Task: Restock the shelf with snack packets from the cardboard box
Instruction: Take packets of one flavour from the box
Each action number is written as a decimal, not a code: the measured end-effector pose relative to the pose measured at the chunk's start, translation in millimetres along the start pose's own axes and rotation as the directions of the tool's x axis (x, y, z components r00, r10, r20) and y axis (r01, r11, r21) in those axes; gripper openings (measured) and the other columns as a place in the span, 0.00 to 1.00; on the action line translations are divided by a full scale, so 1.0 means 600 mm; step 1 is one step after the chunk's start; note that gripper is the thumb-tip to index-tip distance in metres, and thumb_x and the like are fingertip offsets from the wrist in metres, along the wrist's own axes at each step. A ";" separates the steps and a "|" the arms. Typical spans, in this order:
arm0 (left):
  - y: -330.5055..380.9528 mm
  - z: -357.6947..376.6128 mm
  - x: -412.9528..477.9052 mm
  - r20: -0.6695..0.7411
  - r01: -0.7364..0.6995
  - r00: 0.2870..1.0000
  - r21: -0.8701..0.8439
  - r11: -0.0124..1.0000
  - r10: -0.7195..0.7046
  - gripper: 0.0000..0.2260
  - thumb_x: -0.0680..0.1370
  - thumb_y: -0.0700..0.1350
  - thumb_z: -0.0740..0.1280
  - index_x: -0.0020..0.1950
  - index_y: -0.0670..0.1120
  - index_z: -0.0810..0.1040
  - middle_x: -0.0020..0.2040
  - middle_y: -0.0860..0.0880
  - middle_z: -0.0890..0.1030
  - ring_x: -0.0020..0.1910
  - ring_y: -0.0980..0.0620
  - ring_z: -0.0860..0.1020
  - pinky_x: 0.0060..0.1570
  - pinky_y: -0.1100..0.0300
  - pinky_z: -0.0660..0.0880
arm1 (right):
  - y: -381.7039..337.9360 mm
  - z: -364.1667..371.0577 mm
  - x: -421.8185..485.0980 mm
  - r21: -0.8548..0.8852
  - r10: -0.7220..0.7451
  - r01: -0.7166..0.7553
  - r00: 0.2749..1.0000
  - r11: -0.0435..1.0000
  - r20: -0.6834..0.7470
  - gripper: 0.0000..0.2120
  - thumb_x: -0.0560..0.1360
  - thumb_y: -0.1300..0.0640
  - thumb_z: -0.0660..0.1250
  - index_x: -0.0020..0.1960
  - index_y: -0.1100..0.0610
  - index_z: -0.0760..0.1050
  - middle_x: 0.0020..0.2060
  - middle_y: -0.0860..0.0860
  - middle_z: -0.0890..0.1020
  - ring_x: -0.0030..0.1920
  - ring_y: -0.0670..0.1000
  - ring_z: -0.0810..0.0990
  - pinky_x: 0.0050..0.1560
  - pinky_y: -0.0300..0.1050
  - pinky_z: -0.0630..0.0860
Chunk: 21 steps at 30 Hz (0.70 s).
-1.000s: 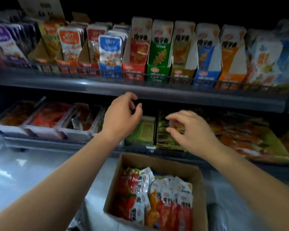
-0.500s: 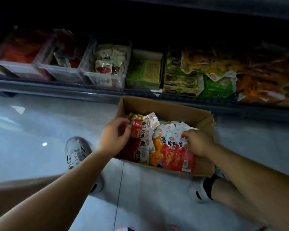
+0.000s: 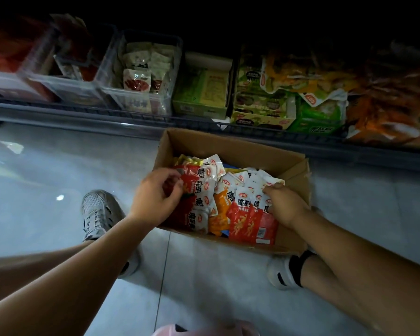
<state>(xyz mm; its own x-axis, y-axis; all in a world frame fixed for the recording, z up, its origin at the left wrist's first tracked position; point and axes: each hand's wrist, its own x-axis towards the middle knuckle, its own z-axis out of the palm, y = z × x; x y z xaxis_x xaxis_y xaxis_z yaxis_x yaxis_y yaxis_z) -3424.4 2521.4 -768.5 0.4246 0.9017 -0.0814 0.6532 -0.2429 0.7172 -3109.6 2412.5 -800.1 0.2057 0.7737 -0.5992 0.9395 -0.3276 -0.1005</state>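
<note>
Red snack packets [image 3: 243, 219] pinched under left hand [image 3: 155, 200] and right hand [image 3: 285, 206] fingers [image 3: 273, 187]

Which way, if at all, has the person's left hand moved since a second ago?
Yes. The left hand has come down from the grey shelf into the brown cardboard box, gripping a red snack packet.
</note>
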 end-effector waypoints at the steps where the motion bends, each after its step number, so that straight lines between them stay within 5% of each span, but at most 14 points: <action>1: 0.001 -0.001 -0.001 0.002 0.003 1.000 0.001 1.000 -0.003 0.07 0.80 0.47 0.70 0.57 0.49 0.81 0.52 0.54 0.81 0.50 0.54 0.78 0.47 0.65 0.72 | 0.000 0.000 -0.002 0.005 -0.006 0.006 1.000 1.000 -0.016 0.26 0.81 0.59 0.62 0.78 0.55 0.63 0.75 0.56 0.68 0.73 0.57 0.69 0.73 0.50 0.67; 7: 0.002 -0.005 -0.005 0.000 0.000 1.000 0.000 1.000 0.000 0.06 0.80 0.46 0.70 0.57 0.50 0.80 0.51 0.55 0.80 0.50 0.55 0.78 0.47 0.67 0.70 | -0.003 -0.008 -0.011 0.074 -0.017 0.023 0.997 0.997 -0.080 0.20 0.80 0.56 0.66 0.71 0.53 0.72 0.68 0.54 0.74 0.65 0.55 0.76 0.64 0.49 0.74; 10: 0.005 -0.006 -0.007 0.009 0.007 1.000 -0.014 1.000 -0.007 0.07 0.80 0.46 0.70 0.57 0.50 0.80 0.51 0.55 0.81 0.51 0.54 0.79 0.48 0.65 0.72 | -0.001 -0.019 -0.008 0.173 -0.032 0.037 0.999 0.984 -0.032 0.09 0.80 0.52 0.66 0.58 0.50 0.81 0.59 0.51 0.78 0.57 0.53 0.78 0.57 0.49 0.77; 13: 0.013 -0.005 -0.003 0.030 0.053 0.998 -0.031 0.998 -0.052 0.10 0.80 0.49 0.69 0.60 0.51 0.80 0.54 0.55 0.81 0.52 0.55 0.79 0.50 0.61 0.75 | -0.006 -0.049 -0.008 0.358 -0.076 0.079 0.997 0.930 -0.021 0.06 0.80 0.52 0.65 0.46 0.47 0.79 0.47 0.46 0.81 0.50 0.50 0.80 0.52 0.50 0.78; 17: 0.050 -0.001 0.010 0.251 0.234 0.950 -0.175 0.957 -0.186 0.13 0.80 0.55 0.68 0.64 0.55 0.78 0.56 0.59 0.81 0.56 0.58 0.80 0.58 0.58 0.78 | -0.028 -0.102 -0.014 0.607 -0.171 0.162 0.984 0.778 -0.044 0.03 0.79 0.52 0.68 0.47 0.47 0.80 0.42 0.48 0.85 0.44 0.48 0.84 0.53 0.57 0.81; 21: 0.103 0.005 0.027 0.568 0.541 0.780 -0.402 0.739 -0.262 0.08 0.81 0.56 0.67 0.60 0.59 0.78 0.56 0.56 0.84 0.60 0.52 0.81 0.69 0.50 0.74 | -0.070 -0.145 -0.027 0.724 -0.275 0.263 0.956 0.638 -0.104 0.06 0.74 0.47 0.73 0.48 0.48 0.82 0.43 0.48 0.85 0.46 0.49 0.84 0.53 0.51 0.82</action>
<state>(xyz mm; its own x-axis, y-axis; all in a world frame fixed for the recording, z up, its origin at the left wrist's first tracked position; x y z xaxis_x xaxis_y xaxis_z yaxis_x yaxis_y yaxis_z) -3375.2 2519.7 -727.4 0.5160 0.5636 -0.6450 0.4607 0.4522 0.7637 -3128.3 2461.0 -716.9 -0.0336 0.8862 -0.4621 0.4553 -0.3980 -0.7964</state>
